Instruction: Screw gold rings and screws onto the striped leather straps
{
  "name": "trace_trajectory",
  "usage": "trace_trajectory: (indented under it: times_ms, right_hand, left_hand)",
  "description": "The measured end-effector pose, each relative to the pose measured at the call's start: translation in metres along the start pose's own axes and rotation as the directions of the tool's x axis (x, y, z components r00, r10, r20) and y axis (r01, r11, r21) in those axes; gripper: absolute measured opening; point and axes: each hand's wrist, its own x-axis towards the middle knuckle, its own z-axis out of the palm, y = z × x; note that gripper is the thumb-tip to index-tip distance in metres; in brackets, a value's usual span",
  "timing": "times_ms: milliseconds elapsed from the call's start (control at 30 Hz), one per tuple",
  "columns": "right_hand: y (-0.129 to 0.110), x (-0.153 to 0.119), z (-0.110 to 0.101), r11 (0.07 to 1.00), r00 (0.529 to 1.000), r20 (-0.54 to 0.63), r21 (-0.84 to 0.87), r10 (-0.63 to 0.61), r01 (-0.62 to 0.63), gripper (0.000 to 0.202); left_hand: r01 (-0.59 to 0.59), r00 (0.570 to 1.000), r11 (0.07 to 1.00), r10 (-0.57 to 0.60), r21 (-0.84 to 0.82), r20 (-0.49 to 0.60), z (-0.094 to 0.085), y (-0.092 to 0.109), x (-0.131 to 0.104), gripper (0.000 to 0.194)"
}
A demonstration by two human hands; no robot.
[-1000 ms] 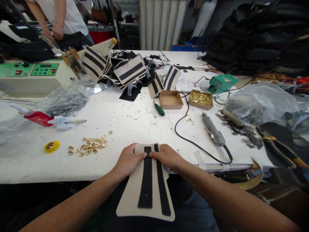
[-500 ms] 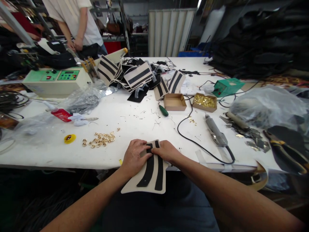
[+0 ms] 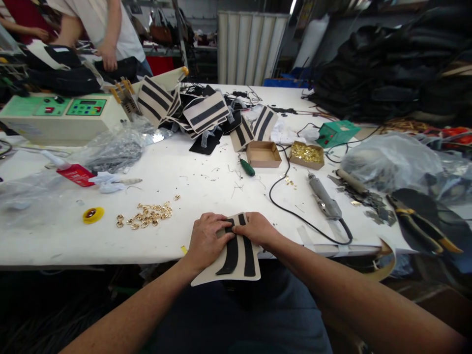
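Observation:
At the front edge of the table I hold a beige panel (image 3: 241,263) with two black strips on it. My left hand (image 3: 209,240) grips the panel's left side, with fingers and thumb at the upper end of the left black strip (image 3: 230,256). My right hand (image 3: 258,229) is closed on the upper right side, its thumb reaching across to the same strip. The lower end of that strip curves and appears lifted from the panel. The right black strip (image 3: 249,258) lies straight. Fingers under the panel are hidden.
Gold rings (image 3: 151,215) and a yellow roll (image 3: 93,215) lie left. Ahead are a green-handled tool (image 3: 247,167), an open box (image 3: 263,162) and a pile of striped panels (image 3: 206,114). Right are a corded grey tool (image 3: 324,199) and pliers (image 3: 420,221). A co-worker (image 3: 110,34) stands back left.
The panel's lower end has shifted slightly up and right, and the loose strip end has moved with it. Both hands keep their grip. The camera view has shifted a little.

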Motion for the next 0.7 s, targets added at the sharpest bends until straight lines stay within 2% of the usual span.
trace_trajectory:
  times_ms: [300,433,533,700]
  right_hand:
    - [0.001,0.003,-0.003,0.997,0.999,0.025,-0.078,-0.022,0.024,0.016]
    - [0.002,-0.007,-0.012,0.979,0.991,-0.111,-0.198,-0.077,0.054,0.020]
    - [0.015,-0.011,-0.034,0.965,0.959,-0.262,-0.259,-0.108,0.038,0.026]
    - [0.063,-0.007,-0.100,0.964,0.861,-0.500,-0.263,-0.095,-0.047,0.022]
  left_hand:
    - [-0.003,1.000,0.999,0.002,0.043,0.025,0.000,0.000,0.002,0.024]
    - [-0.029,1.000,0.996,0.029,0.080,0.009,0.005,-0.004,0.000,0.023]
    - [-0.046,0.999,0.994,0.047,0.099,-0.004,0.012,-0.011,0.001,0.023]
    - [-0.074,0.997,0.991,0.077,0.107,-0.019,0.018,-0.019,0.000,0.022]
